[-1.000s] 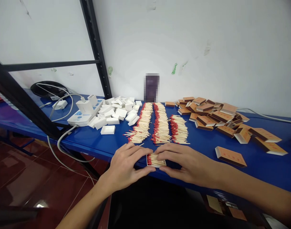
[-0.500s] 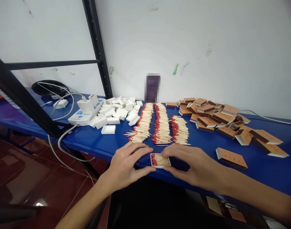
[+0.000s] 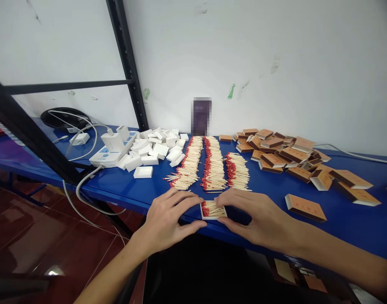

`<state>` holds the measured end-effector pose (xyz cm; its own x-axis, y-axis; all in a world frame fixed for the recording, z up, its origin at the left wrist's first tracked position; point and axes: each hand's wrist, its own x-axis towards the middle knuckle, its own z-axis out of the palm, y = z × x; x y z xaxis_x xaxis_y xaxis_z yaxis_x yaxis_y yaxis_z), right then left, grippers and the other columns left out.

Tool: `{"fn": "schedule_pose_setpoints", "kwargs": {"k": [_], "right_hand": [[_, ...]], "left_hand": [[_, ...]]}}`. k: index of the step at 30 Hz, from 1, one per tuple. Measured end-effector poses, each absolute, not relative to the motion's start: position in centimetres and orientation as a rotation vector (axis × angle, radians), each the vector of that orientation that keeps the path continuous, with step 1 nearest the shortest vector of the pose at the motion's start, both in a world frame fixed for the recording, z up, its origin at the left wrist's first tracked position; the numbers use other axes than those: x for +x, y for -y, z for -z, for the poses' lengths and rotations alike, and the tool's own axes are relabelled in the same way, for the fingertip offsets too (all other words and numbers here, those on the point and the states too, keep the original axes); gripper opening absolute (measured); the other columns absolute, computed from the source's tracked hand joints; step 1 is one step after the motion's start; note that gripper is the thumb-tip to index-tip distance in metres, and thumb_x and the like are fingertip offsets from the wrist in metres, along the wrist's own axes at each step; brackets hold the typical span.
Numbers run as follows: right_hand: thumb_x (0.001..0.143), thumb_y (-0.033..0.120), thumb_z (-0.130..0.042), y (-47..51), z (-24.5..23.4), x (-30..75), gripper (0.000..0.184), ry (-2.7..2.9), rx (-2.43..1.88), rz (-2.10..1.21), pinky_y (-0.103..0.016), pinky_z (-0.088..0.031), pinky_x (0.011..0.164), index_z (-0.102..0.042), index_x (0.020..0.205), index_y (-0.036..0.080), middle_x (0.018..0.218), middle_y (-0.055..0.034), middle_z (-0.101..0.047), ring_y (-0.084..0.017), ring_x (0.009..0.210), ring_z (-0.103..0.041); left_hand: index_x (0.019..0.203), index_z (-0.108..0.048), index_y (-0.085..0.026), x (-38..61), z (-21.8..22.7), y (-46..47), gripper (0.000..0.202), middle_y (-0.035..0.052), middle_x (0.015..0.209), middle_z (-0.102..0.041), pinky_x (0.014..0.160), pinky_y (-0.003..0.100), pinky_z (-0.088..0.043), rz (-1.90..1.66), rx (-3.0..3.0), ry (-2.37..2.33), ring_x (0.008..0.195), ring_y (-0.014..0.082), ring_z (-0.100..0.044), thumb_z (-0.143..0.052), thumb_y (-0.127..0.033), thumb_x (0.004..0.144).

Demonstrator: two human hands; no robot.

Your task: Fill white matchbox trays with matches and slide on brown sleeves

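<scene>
A small white matchbox tray sits at the table's front edge, filled with red-headed matches lying with their heads to the left. My left hand grips it at the left end, thumb at the near corner and fingers at the far one. On the right end, the thumb and fingers of my right hand hold the far and near corners. Just beyond lie three rows of loose matches: a left row, a middle row and a shorter right row.
White trays lie heaped at the back left, one tray apart in front. Brown matchbox sleeves are piled at the right, with a single sleeve nearer. A power strip with cables and a black rack post stand left.
The tray's near side has shifted slightly away from me between my hands, and my right fingers have drawn back to its far corner. The whole view has shifted a little.
</scene>
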<state>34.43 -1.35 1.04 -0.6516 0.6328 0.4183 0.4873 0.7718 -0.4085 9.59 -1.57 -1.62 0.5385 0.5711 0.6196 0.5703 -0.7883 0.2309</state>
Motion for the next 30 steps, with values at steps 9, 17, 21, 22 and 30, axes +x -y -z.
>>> {"fn": "schedule_pose_setpoints", "kwargs": {"k": [9, 17, 21, 22, 30], "right_hand": [[0.092, 0.020, -0.057, 1.44, -0.54, 34.45, 0.012, 2.431, -0.784, -0.265, -0.028, -0.057, 0.075, -0.058, 0.104, 0.021, 0.101, -0.0075, -0.069, -0.018, 0.088, -0.068], [0.092, 0.017, -0.057, 1.16, -0.56, 34.35, 0.015, 2.435, -0.766, -0.256, -0.029, -0.057, 0.078, -0.061, 0.106, 0.021, 0.104, -0.0079, -0.068, -0.018, 0.089, -0.068], [0.094, 0.014, -0.053, 1.20, -0.64, 34.32, 0.016, 2.459, -0.693, -0.249, -0.026, -0.056, 0.075, -0.063, 0.102, 0.021, 0.108, -0.0080, -0.067, -0.016, 0.089, -0.068], [0.094, 0.014, -0.052, 1.22, -0.60, 34.31, 0.015, 2.452, -0.684, -0.248, -0.026, -0.055, 0.075, -0.064, 0.101, 0.021, 0.108, -0.0081, -0.067, -0.016, 0.089, -0.068], [0.089, 0.015, -0.061, 1.41, -0.66, 34.20, 0.008, 2.310, -0.750, -0.303, -0.023, -0.054, 0.081, -0.066, 0.088, 0.021, 0.101, -0.0057, -0.070, -0.014, 0.089, -0.068]], "left_hand": [[0.117, -0.063, -0.021, 9.50, 1.69, 1.71, 0.036, 0.0065, 0.112, -0.072, 0.086, 0.037, -0.052, -1.090, 2.762, -1.029, 0.095, 0.0222, -0.067, -0.068, -0.042, 0.088], [0.120, -0.062, -0.024, 9.54, 1.53, 1.85, 0.030, 0.0044, 0.119, -0.070, 0.085, 0.036, -0.051, -1.034, 2.789, -0.982, 0.096, 0.0211, -0.065, -0.064, -0.036, 0.093], [0.120, -0.062, -0.025, 9.63, 1.44, 1.80, 0.030, 0.0035, 0.123, -0.069, 0.085, 0.036, -0.051, -0.981, 2.806, -0.999, 0.097, 0.0215, -0.064, -0.063, -0.037, 0.093], [0.120, -0.062, -0.025, 9.65, 1.41, 1.76, 0.029, 0.0034, 0.125, -0.068, 0.086, 0.037, -0.050, -0.967, 2.811, -0.997, 0.099, 0.0216, -0.063, -0.063, -0.037, 0.093], [0.119, -0.062, -0.027, 9.59, 1.77, 1.64, 0.023, 0.0016, 0.125, -0.067, 0.087, 0.037, -0.048, -0.941, 2.855, -0.966, 0.101, 0.0216, -0.062, -0.056, -0.029, 0.097]]}}
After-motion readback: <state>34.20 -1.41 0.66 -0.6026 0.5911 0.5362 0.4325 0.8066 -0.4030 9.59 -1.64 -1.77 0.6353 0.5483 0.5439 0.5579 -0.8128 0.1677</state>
